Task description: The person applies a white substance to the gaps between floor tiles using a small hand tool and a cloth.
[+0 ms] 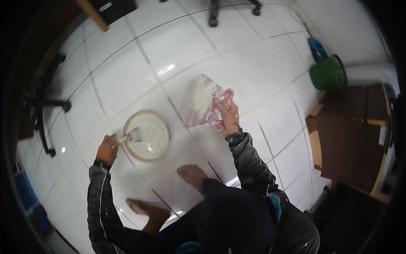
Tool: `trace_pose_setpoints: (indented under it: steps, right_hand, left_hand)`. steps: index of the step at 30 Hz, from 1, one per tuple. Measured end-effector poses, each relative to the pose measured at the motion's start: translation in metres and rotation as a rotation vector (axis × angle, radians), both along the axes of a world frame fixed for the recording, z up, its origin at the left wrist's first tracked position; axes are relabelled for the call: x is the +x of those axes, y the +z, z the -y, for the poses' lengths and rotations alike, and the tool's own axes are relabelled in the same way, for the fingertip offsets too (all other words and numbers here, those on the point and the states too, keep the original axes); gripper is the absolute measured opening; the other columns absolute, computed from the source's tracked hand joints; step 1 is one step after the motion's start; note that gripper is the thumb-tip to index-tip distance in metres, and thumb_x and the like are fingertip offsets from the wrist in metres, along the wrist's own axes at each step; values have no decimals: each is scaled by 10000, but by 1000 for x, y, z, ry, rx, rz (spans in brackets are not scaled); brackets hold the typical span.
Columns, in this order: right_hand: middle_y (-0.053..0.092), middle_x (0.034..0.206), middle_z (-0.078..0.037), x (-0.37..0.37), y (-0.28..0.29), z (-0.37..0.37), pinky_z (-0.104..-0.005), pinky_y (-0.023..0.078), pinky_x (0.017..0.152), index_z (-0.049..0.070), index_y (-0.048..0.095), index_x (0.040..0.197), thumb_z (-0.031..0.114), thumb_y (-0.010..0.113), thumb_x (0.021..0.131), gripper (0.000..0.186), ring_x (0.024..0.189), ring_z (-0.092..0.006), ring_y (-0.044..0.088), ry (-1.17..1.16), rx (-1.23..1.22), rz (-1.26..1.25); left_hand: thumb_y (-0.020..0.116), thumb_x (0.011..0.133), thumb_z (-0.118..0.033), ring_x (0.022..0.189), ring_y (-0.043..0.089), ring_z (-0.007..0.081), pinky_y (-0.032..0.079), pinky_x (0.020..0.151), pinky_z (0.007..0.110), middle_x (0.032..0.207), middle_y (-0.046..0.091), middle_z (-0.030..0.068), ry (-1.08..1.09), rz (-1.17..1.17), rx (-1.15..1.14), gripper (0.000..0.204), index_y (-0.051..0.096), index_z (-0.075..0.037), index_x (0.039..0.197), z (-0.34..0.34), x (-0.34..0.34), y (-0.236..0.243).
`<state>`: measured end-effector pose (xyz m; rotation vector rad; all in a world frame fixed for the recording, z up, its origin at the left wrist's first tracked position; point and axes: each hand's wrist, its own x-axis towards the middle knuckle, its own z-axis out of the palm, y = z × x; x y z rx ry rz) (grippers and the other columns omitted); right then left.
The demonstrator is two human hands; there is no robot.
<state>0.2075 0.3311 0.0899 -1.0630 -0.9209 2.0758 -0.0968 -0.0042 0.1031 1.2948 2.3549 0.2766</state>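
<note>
In my left hand (108, 149), the fingers are closed round the handle of a putty knife (134, 134). Its metal blade lies over a round tub (126, 149) with a tan rim, holding smooth, wet white paste (153, 132). To the right of the tub and farther off, my right hand (230, 118) grips a red, roughly triangular plaster board (207, 98) at its right side. White paste is smeared over the board's face and onto my fingers. The underside of the board is hidden.
White tiled floor (241, 67) lies all round, with my bare feet (192, 174) near the tub. Wheeled chair bases (53, 103) stand at the left and far side. At the right are a green bin (327, 74) and a brown cabinet (351, 148).
</note>
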Motion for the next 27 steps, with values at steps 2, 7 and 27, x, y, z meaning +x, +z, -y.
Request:
trace_pose_setpoints:
  steps: [2, 7, 27]
  right_hand:
    - [635, 997, -49, 0, 4, -1, -259, 489, 764, -12, 574, 1099, 73, 625, 854, 265, 873, -106, 594, 2, 8, -44]
    - [629, 997, -44, 3, 2, -3, -262, 486, 762, -6, 577, 1094, 97, 634, 864, 258, 868, -108, 590, 126, -63, -70]
    - [606, 1177, -154, -15, 41, 29, -319, 506, 854, 58, 560, 1220, 25, 553, 864, 357, 1020, -311, 624, 866, 864, -60]
  left_hand:
    - [604, 836, -131, 825, 621, 329, 526, 706, 381, 940, 582, 179, -41, -29, -52, 283, 552, 8, 1077, -11, 14, 8]
    - [536, 905, -309, 608, 578, 169, 538, 589, 314, 664, 512, 50, 270, 589, -467, 300, 563, -25, 1000, -56, 60, 46]
    - [403, 980, -291, 372, 307, 30, 303, 326, 195, 582, 376, -46, 1004, 1494, 106, 354, 532, -8, 1149, -75, 163, 107]
